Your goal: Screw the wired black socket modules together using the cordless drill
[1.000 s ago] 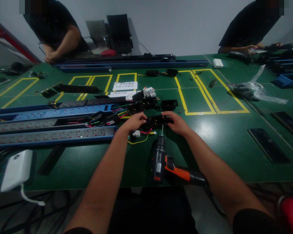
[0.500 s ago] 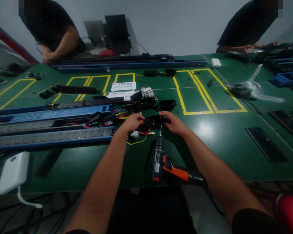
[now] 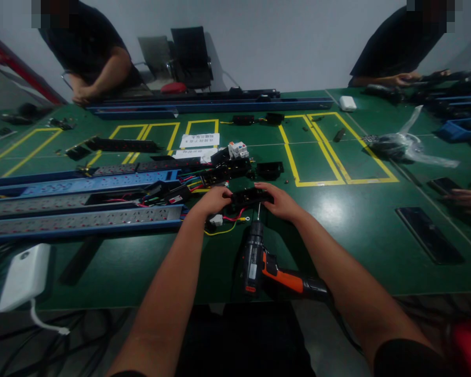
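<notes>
My left hand (image 3: 213, 200) and my right hand (image 3: 279, 201) both grip a small black module (image 3: 250, 197) between them, just above the green table (image 3: 349, 220). Red and yellow wires (image 3: 231, 221) with a white connector hang from it toward my left hand. A black and orange power drill (image 3: 267, 263) lies on the table right below the module, its bit pointing up at it. Long blue and grey power strips (image 3: 82, 201) stretch away to the left, with coloured wires at their near ends.
A white box with a cable (image 3: 23, 276) sits at the near left edge. Black flat plates (image 3: 429, 234) lie at right, where another person's hand (image 3: 469, 200) shows. Two people work at the far side. A plastic bag (image 3: 408, 146) and blue bin (image 3: 461, 128) stand far right.
My hands keep hold of the module with hardly any shift. Another person's hand has come into view at the right edge.
</notes>
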Tool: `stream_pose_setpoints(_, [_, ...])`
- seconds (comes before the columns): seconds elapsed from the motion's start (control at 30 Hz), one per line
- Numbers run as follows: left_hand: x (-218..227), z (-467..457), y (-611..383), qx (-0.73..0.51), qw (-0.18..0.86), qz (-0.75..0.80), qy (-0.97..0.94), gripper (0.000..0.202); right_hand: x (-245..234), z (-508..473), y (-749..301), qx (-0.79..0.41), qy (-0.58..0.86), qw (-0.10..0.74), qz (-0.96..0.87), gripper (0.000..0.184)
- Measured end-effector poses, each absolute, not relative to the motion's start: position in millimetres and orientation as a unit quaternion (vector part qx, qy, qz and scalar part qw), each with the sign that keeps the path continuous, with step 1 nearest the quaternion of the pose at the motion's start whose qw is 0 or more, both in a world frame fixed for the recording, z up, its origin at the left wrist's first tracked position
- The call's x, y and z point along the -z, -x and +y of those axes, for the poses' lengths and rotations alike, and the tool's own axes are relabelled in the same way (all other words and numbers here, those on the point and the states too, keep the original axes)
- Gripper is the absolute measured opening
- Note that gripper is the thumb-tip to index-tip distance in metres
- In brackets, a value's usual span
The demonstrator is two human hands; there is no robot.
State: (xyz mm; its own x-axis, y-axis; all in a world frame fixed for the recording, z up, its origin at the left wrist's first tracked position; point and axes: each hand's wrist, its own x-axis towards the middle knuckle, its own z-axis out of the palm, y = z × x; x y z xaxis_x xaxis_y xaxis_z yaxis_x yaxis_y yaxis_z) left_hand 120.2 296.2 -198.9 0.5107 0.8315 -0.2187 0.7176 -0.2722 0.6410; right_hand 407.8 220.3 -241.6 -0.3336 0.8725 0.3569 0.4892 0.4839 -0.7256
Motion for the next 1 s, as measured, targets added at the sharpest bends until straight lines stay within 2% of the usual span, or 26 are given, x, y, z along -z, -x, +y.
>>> stream_pose_setpoints(0.4, [198.6, 295.9, -120.8, -0.093, 0.313, 0.5, -0.802, 0.023, 232.0, 213.5, -404.1, -0.248, 0.467, 0.355, -0.771, 0.083])
stream_pose_setpoints(0.57, [180.5, 300.4, -124.9, -0.099, 0.264, 0.494, -0.822, 0.028, 236.7, 217.1, -405.1, -0.24, 0.466, 0.362, -0.77, 0.082])
stream_pose_setpoints(0.7, [160.1, 317.3, -142.0, -0.088, 0.212, 0.47, -0.852, 0.024, 238.0, 218.0, -406.8, -0.245, 0.471, 0.359, -0.768, 0.087])
stream_pose_setpoints(1.0, [154.1, 350.3, -197.0, -0.04, 0.201, 0.418, -0.885, 0.018, 250.1, 224.1, -411.0, -0.246, 0.494, 0.424, -0.719, 0.08])
